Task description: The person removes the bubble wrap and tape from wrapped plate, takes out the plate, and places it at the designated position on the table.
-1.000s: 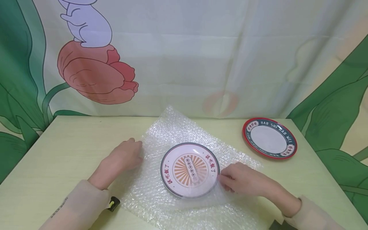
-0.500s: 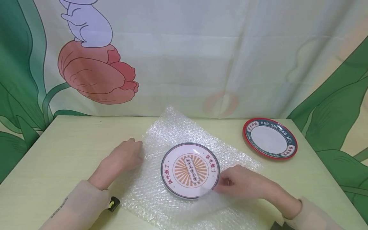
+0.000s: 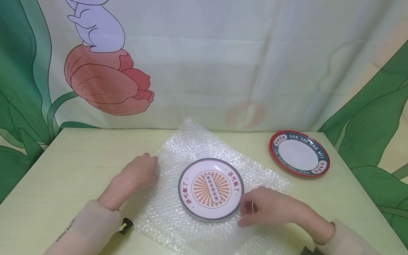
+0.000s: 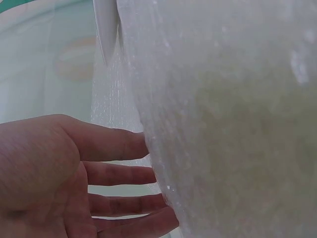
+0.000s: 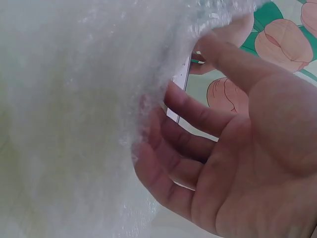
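In the head view a white plate (image 3: pixel 211 190) with an orange sunburst and red characters lies face up on a sheet of bubble wrap (image 3: pixel 191 141). My left hand (image 3: pixel 140 173) rests at the sheet's left edge; in the left wrist view its fingers (image 4: pixel 124 205) are fairly straight, fingertips against the bubble wrap. Just right of the plate's rim is my right hand (image 3: pixel 271 206), its fingers loosely bent and the thumb apart. Bubble wrap touches its fingertips in the right wrist view and hides part of them. Contact between this hand and the plate cannot be made out.
A second plate (image 3: pixel 299 153), red-rimmed with a dark green band, sits at the back right of the pale wooden table (image 3: pixel 89 148). Behind the table hangs a printed cloth (image 3: pixel 204 71) with flowers and leaves.
A flap of bubble wrap that covered the plate's lower right has slid off it towards the front. My right hand has lowered slightly, its thumb and fingers spreading apart. The left hand stays still.
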{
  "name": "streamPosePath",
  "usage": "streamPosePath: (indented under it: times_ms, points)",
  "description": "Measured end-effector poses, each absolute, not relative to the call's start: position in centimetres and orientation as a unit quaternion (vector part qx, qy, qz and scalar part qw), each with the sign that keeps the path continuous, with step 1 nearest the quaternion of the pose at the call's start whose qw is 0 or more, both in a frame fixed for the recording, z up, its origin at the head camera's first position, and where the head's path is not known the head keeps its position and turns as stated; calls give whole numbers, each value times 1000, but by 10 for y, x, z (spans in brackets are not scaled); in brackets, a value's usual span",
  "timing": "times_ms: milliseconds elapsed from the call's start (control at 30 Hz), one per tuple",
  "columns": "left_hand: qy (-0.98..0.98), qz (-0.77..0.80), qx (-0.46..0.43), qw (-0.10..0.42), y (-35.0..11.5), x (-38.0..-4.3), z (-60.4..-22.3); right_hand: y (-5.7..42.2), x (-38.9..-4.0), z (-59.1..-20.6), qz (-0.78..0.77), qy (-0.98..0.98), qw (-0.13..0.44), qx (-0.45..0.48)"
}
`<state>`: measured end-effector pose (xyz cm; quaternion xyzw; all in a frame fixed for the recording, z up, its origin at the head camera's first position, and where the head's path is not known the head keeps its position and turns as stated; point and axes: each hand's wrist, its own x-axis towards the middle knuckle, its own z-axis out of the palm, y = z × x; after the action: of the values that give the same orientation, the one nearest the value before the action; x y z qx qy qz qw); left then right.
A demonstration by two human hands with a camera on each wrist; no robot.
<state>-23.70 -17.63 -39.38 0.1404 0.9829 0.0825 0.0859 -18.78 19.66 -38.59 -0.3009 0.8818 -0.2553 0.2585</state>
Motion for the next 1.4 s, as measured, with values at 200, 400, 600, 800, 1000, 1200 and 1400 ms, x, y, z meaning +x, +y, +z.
streamPosePath:
  times_ms: [200,400,600,800,1000,1200,1400]
  points:
    - [983,83,141,86,-176,-237,-394,196,-186,-385,-242,883,277,-292]
    - [983,81,142,87,-176,-238,-394,195,-184,-385,-216,886,294,-286]
    - [983,80,138,92,-175,-237,-393,195,-182,-385,-180,893,297,-287]
    - [983,78,142,88,-176,-237,-394,195,-181,-387,-159,896,293,-294]
    - [983,79,144,87,-177,-238,-394,194,-180,-389,-153,897,285,-300]
    - [983,78,143,89,-177,-237,-394,192,-176,-391,-143,906,271,-292]
    - [983,74,145,89,-177,-238,-393,191,-171,-394,-127,916,257,-280]
